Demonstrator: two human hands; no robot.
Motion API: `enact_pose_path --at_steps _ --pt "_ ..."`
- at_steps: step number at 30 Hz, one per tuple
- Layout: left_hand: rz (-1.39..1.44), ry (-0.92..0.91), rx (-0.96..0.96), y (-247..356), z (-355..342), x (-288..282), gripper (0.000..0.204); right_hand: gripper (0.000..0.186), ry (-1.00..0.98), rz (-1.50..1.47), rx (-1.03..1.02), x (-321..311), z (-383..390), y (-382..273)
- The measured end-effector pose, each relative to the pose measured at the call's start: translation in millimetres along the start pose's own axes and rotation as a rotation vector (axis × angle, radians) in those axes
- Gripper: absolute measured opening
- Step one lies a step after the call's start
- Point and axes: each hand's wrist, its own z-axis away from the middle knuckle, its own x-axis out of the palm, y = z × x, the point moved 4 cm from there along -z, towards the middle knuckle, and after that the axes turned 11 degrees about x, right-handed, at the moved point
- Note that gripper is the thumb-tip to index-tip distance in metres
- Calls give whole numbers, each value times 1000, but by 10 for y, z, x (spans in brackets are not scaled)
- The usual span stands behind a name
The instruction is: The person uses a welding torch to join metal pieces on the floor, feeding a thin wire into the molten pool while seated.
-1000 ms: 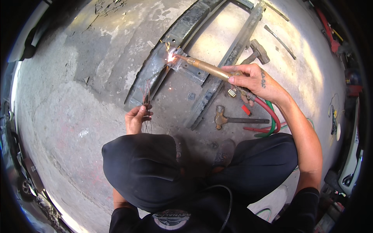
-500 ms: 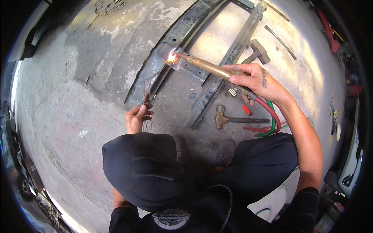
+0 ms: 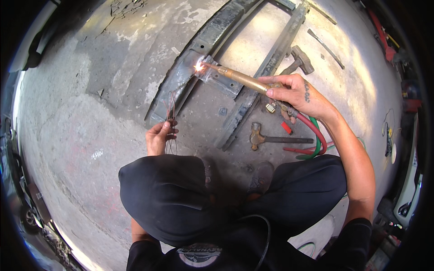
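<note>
Closed around the brass handle of a gas welding torch (image 3: 244, 80), my right hand (image 3: 296, 95) keeps its tip pointed left. A bright glow burns at that tip, on the joint between a curved grey metal frame (image 3: 181, 77) and a small bracket plate (image 3: 221, 82). Red and green hoses (image 3: 318, 135) trail from the torch's rear below my hand. My left hand (image 3: 159, 137) pinches a bundle of thin copper-coloured wire (image 3: 170, 108) by the frame's near end. One strand seems to run up toward the glow.
A straight metal bar (image 3: 262, 81) belongs to the frame's right side. Right of it lie a ball-peen hammer (image 3: 271, 139), a heavy hammer (image 3: 299, 62), a chisel-like bar (image 3: 326, 49) and a small red piece (image 3: 286, 128). A square metal bit (image 3: 223, 111) rests on the concrete floor (image 3: 90, 131).
The glow at the torch tip is smaller and whiter, with fewer orange sparks. Both hands stay almost where they were.
</note>
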Motion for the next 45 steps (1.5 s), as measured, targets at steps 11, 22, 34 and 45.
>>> enact_pose_path --at_steps 11,22,34,45 --pt "6 -7 6 6 7 -5 31 57 0 9 -3 -9 -9 10" --pt "3 -4 2 -2 9 2 31 56 -13 -9 -7 9 2 -16" --pt "-4 -10 -5 -16 0 2 31 56 -2 0 -4 -3 3 -7" --pt "-3 -6 -2 -24 -4 4 32 55 -9 -2 -10 -2 3 1"
